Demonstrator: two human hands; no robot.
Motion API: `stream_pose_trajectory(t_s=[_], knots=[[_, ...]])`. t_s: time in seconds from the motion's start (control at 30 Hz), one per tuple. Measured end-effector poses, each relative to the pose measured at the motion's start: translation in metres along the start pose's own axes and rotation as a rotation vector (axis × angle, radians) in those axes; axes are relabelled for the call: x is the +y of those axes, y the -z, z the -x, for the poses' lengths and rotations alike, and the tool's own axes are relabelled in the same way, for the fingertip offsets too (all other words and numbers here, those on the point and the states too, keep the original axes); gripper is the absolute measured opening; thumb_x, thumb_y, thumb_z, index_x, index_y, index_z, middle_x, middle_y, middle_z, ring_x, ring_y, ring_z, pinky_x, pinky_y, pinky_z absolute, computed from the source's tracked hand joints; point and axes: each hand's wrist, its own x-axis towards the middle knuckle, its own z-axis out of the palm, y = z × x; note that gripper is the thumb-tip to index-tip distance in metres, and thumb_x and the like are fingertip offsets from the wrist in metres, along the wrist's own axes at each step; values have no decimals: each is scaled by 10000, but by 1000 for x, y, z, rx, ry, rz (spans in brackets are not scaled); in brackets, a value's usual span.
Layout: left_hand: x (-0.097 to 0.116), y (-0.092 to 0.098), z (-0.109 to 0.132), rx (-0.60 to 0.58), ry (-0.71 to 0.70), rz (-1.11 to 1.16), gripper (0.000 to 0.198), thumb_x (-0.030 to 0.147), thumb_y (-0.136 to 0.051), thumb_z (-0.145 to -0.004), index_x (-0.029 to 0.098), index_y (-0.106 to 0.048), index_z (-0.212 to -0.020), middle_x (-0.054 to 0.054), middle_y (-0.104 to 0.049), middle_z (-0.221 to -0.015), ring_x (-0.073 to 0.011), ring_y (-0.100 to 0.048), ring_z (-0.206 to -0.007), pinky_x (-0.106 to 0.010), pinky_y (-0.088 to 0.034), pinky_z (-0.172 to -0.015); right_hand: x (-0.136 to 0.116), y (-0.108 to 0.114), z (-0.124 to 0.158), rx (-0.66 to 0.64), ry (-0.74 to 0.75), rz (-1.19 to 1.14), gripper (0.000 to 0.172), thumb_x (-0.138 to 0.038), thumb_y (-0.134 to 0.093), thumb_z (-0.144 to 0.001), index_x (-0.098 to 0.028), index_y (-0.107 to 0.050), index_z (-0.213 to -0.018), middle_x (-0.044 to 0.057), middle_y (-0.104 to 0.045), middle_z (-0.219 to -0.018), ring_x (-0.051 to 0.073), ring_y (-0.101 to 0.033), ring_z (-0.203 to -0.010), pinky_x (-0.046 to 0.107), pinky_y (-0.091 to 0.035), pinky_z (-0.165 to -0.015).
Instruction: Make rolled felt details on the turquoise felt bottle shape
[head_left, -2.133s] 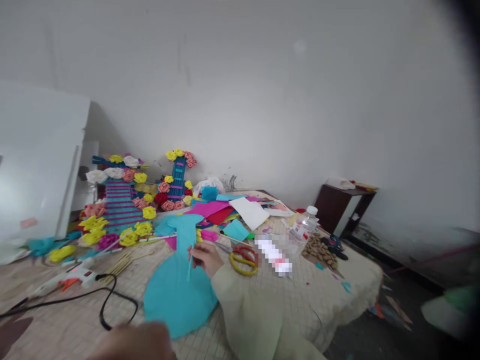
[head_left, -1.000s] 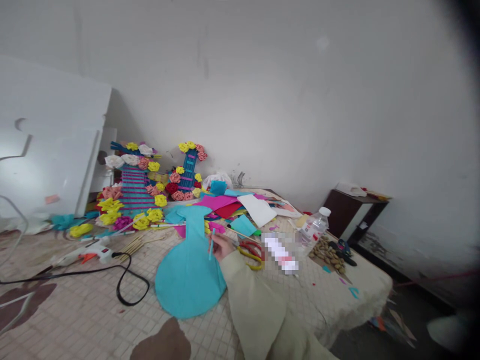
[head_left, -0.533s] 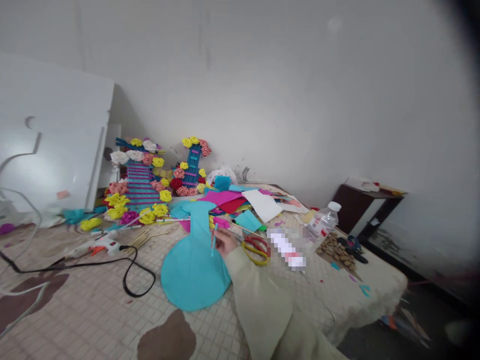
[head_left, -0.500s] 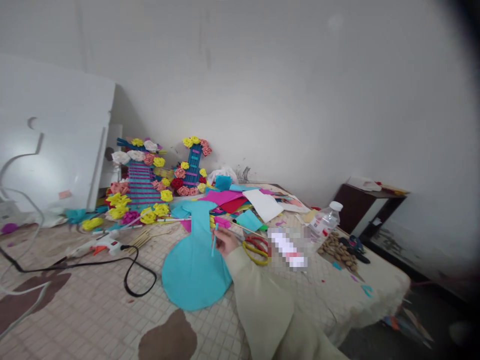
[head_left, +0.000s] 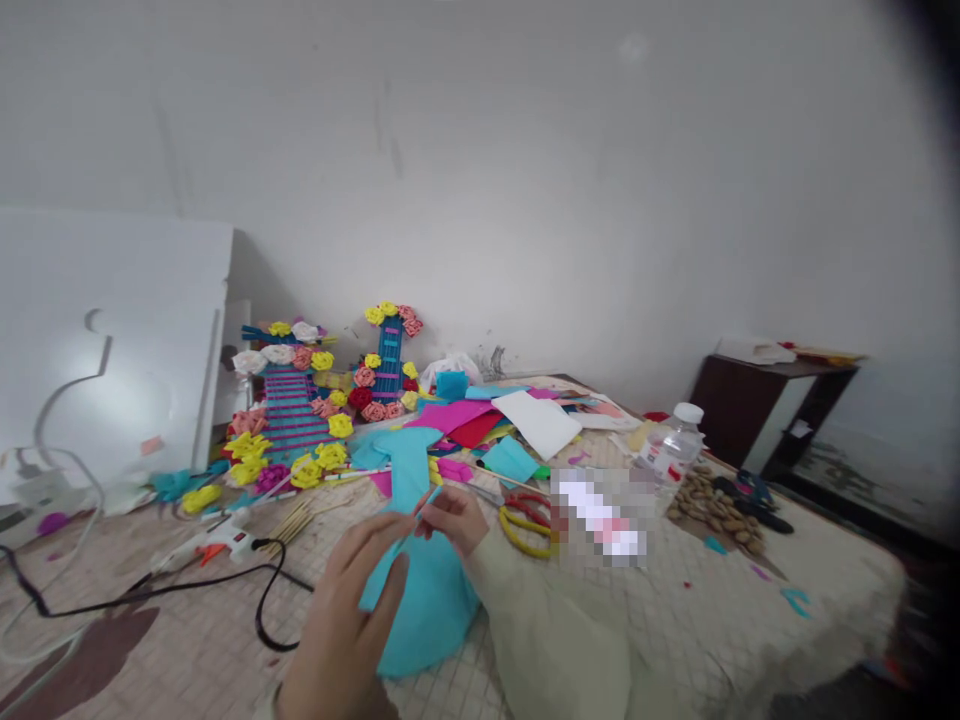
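Observation:
My right hand (head_left: pixel 452 518), in a pale sleeve, pinches a thin teal paper stick (head_left: pixel 424 505) over a large teal paper shape (head_left: pixel 420 590) that lies on the tiled surface. My left hand (head_left: pixel 351 620) has come up from below, its fingers stretched towards the stick's lower end and touching it at the fingertips. Its fingers look open and hold nothing that I can see. Red and yellow scissors (head_left: pixel 525 515) lie just right of my right hand.
A glue gun (head_left: pixel 217 541) with a black cable (head_left: pixel 266 610) lies at the left. Paper-flower models (head_left: pixel 289 410) stand at the back, beside coloured paper sheets (head_left: pixel 480 420). A water bottle (head_left: pixel 670 445), nuts (head_left: pixel 709 500) and a dark side table (head_left: pixel 772 400) are at the right.
My left hand has risen into view and reached the teal stick. The stick has tilted from upright towards the left hand. The camera has shifted slightly.

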Motion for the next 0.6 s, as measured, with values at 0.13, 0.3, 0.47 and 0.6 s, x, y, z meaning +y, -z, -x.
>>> stream_pose_trajectory(t_s=[0.13,0.3,0.47,0.6], knots=[[-29,-36,-19,-232,113,-16,301,320,-439,-838,168,-540,-1077,-68,-671,-835,-206,-622,-762,-358,-508,-681,-2,-1,2,19,23,41,288,-367,-751,-523,-137,-622,-641,-13,-580,-499,101,-524,-426,219,-411,-430],[-45,-51,-14,-153,38,0,260,303,-421,-843,186,-595,-996,-73,-666,-873,-201,-613,-821,-344,-485,-742,-1,4,0,92,16,107,326,-424,-711,-572,-125,-643,-683,-7,-566,-479,106,-520,-428,222,-410,-431],[-57,-49,-8,-115,53,53,210,306,-459,-822,188,-618,-892,-63,-659,-823,-191,-607,-788,-317,-484,-730,-1,6,1,179,9,213,276,-403,-679,-626,-127,-660,-628,-4,-557,-486,71,-470,-405,203,-379,-427],[-64,-42,-3,-117,52,80,194,291,-470,-817,192,-618,-895,-61,-655,-824,-184,-600,-774,-309,-480,-721,-3,1,5,195,-3,262,259,-403,-677,-616,-144,-670,-624,2,-587,-524,75,-469,-402,209,-372,-411]])
